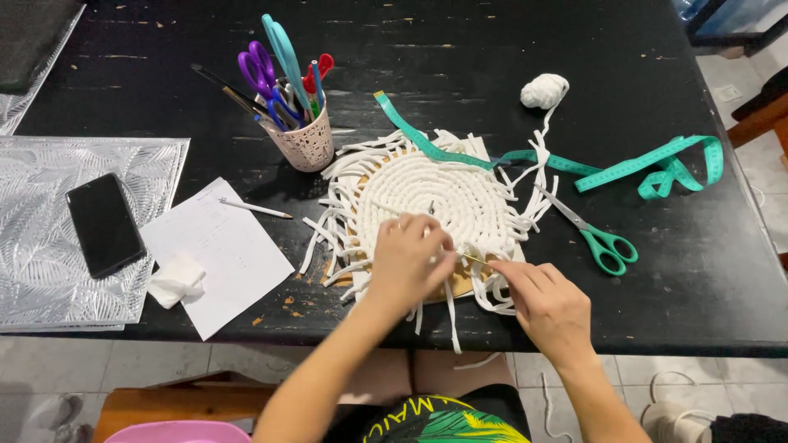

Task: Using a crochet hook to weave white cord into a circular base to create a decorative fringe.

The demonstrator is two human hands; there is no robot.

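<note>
pressing down on the near edge of a round white mat (427,201), the left hand (408,261) lies with fingers curled over the coils; whether they pinch a strand i cannot tell. the right hand (548,305) sits just right of it, its grip closed thumb to forefinger on a thin hook (476,260) whose tip points left toward the left hand's fingers, at the mat's rim.

the mat lies on the black counter (492,49), directly under and beyond the left grip. judging by how it lies, the work is well along: the centre is a full, tight spiral of cord, many rings wide. what looks unfinished is the edge, where loose white strips (328,238) stick out all round like a fringe, and a brown backing (460,283) shows under the near rim beside the hook.

beyond the grips a teal tape (624,168) crosses the far side of the mat and trails right. green scissors (599,238) rest just beyond the right hand, and a small white ball (543,90) of cord sits farther off, its strand running back to the mat. left of the left hand are a cup (305,143) of tools, a paper (217,250), a pencil (254,208) and a phone (104,224).
</note>
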